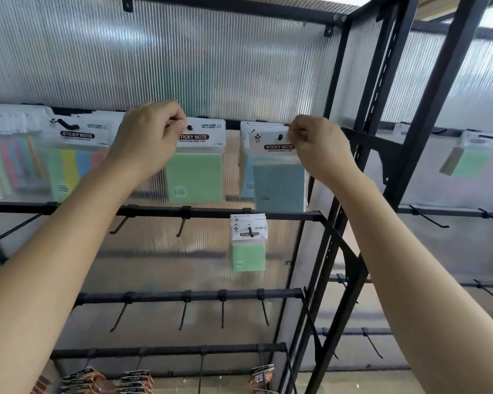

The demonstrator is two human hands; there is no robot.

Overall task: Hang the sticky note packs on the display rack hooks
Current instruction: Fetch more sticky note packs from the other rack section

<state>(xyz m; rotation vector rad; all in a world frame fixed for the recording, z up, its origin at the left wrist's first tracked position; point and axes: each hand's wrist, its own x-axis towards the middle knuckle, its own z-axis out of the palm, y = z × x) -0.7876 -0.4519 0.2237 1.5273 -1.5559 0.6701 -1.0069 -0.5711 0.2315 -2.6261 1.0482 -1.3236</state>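
Left hand (151, 137) pinches the green pack (194, 177) by its header, right hand (318, 149) pinches the blue pack (279, 186)

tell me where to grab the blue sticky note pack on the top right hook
Pinch the white header card of the blue sticky note pack at a top corner, coming from the front. It hangs flat facing you with the hook through its hole, so a grip there slides it straight along. The right hand pinches that header's right corner.
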